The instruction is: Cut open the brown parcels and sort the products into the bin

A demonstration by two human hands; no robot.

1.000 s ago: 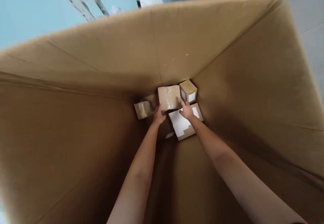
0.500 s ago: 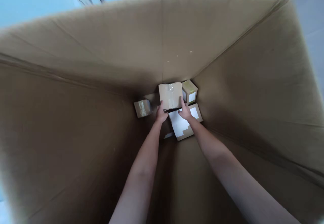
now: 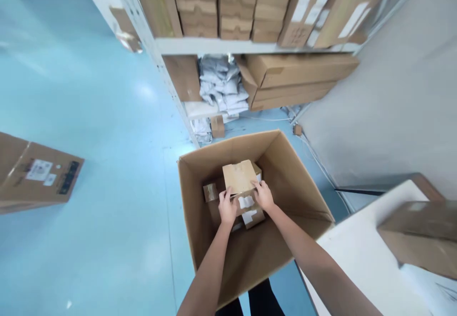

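Both my hands grip a small taped cardboard box (image 3: 240, 176), held above the bottom of a large open carton (image 3: 200, 230). My left hand (image 3: 227, 206) clasps its near left edge. My right hand (image 3: 263, 195) clasps its near right edge. Under the held box, inside the carton, lie other small boxes: one with white labels (image 3: 250, 210) and a taped one (image 3: 210, 192) to the left.
The carton stands on a blue floor. Behind it, a shelf rack (image 3: 221, 44) holds stacked cardboard boxes and grey bags (image 3: 221, 85). A white table (image 3: 364, 254) at the right carries a brown box (image 3: 421, 235). Another brown box (image 3: 34, 173) sits at the far left.
The view has pulled far back and up out of the carton, so the room now shows. My hands have lifted the small taped box up off the others.
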